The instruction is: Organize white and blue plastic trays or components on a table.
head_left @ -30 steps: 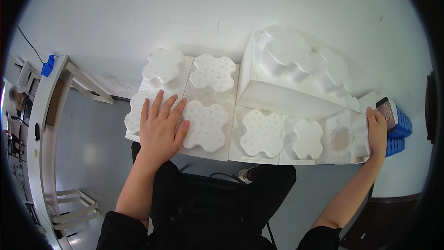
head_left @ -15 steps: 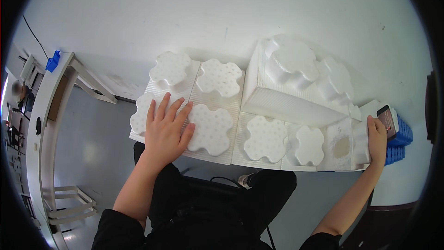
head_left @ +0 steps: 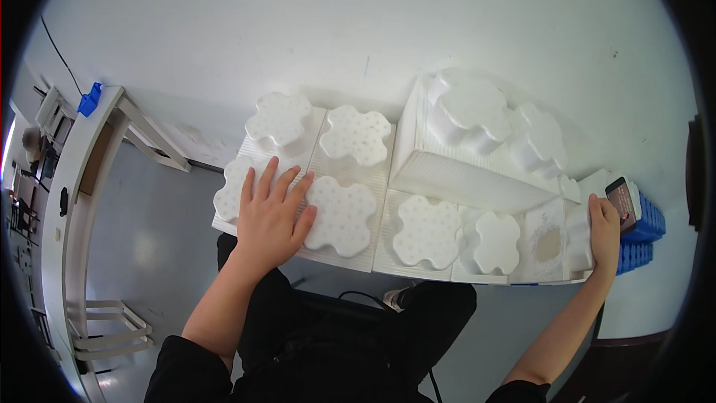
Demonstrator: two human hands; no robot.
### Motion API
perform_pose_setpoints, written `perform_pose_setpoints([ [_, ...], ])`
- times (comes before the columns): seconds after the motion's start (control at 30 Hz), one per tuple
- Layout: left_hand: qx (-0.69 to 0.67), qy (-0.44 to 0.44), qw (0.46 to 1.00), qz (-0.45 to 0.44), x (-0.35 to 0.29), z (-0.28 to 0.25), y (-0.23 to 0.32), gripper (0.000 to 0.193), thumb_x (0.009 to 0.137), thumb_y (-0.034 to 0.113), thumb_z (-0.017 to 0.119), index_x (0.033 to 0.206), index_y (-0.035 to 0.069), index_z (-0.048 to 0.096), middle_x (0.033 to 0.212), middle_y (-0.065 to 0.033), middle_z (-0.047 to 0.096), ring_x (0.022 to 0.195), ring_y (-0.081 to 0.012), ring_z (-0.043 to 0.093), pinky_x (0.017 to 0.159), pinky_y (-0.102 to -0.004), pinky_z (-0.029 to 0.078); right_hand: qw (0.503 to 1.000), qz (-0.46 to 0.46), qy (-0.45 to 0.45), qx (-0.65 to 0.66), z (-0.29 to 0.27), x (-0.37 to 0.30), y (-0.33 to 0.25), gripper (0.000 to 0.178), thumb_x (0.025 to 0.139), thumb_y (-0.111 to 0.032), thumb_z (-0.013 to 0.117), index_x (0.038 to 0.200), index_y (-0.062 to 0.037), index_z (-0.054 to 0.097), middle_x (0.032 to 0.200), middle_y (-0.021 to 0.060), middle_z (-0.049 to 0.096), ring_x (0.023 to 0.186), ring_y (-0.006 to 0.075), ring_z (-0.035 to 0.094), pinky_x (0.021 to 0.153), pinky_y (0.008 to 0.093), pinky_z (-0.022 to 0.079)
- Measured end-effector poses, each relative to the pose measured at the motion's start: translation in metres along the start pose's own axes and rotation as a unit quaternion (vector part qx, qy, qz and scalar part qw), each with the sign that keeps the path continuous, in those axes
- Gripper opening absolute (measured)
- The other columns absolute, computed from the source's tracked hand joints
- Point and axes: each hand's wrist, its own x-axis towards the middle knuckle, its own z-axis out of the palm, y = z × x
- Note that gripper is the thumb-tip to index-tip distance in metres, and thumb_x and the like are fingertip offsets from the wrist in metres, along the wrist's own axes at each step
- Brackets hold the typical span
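Observation:
White ridged foam packing blocks (head_left: 300, 152) with raised four-lobed pads lie side by side in a row before me. My left hand (head_left: 272, 216) rests flat and spread between two front pads, its thumb by the larger dimpled pad (head_left: 341, 216); it partly covers the left pad (head_left: 237, 186). At the row's right end, my right hand (head_left: 605, 233) curls its fingers over a white foam end piece (head_left: 579, 235). Beside that piece is a recess with a rough greyish patch (head_left: 549, 245). A taller foam block (head_left: 477, 179) stands behind, carrying more lobed pads.
Behind the foam rises a pale wall (head_left: 358, 22). A phone (head_left: 620, 201) and blue ribbed plastic trays (head_left: 647, 216) sit just past my right hand. A white table (head_left: 82, 172) with a small blue bin (head_left: 89, 100) stands at left, and a person sits farther off.
The view has shifted slightly, so the foam sits a little lower in the picture. Both hands keep their places on the foam.

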Motion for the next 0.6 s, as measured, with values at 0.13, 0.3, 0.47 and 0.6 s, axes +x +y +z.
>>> perform_pose_setpoints([
  [0.13, -0.006, 0.001, 1.000, 0.000, 0.0006, 0.0004, 0.0009, 0.052, 0.103, 0.035, 0.060, 0.150, 0.012, 0.065, 0.154, -0.0138, 0.061, 0.155, -0.0444, 0.041, 0.130, -0.0634, 0.021, 1.000, -0.004, 0.015, -0.003, 0.0015, -0.0015, -0.0009, 0.044, 0.113, -0.033, 0.059, 0.093, 0.0060, 0.056, 0.083, 0.0105, 0.055, 0.082, 0.0205, 0.047, 0.084, 0.0365, 0.044],
  [0.3, -0.001, 0.004, 1.000, -0.002, 0.0007, -0.0001, 0.0011, 0.052, 0.103, 0.034, 0.060, 0.149, 0.012, 0.065, 0.153, -0.0137, 0.061, 0.155, -0.0437, 0.041, 0.130, -0.0634, 0.021, 1.000, 0.002, 0.001, -0.021, 0.0004, -0.0007, -0.0032, 0.043, 0.112, -0.033, 0.058, 0.097, 0.0070, 0.059, 0.087, 0.0150, 0.059, 0.084, 0.0258, 0.050, 0.090, 0.0390, 0.046],
  [0.47, -0.001, 0.004, 1.000, 0.002, 0.0014, 0.0003, 0.0011, 0.051, 0.103, 0.035, 0.060, 0.149, 0.012, 0.065, 0.153, -0.0138, 0.061, 0.155, -0.0436, 0.041, 0.130, -0.0635, 0.022, 1.000, 0.005, -0.002, -0.004, 0.0002, -0.0001, 0.0012, 0.043, 0.113, -0.033, 0.058, 0.098, 0.0073, 0.057, 0.085, 0.0145, 0.056, 0.084, 0.0259, 0.047, 0.091, 0.0389, 0.045],
  [0.6, -0.001, 0.007, 1.000, 0.001, 0.0006, 0.0003, 0.0006, 0.051, 0.105, 0.038, 0.060, 0.149, 0.013, 0.066, 0.152, -0.0137, 0.062, 0.155, -0.0430, 0.041, 0.130, -0.0639, 0.022, 1.000, -0.010, 0.007, -0.022, 0.0002, -0.0025, -0.0054, 0.043, 0.113, -0.032, 0.058, 0.097, 0.0077, 0.056, 0.085, 0.0137, 0.056, 0.084, 0.0243, 0.047, 0.089, 0.0385, 0.045],
])
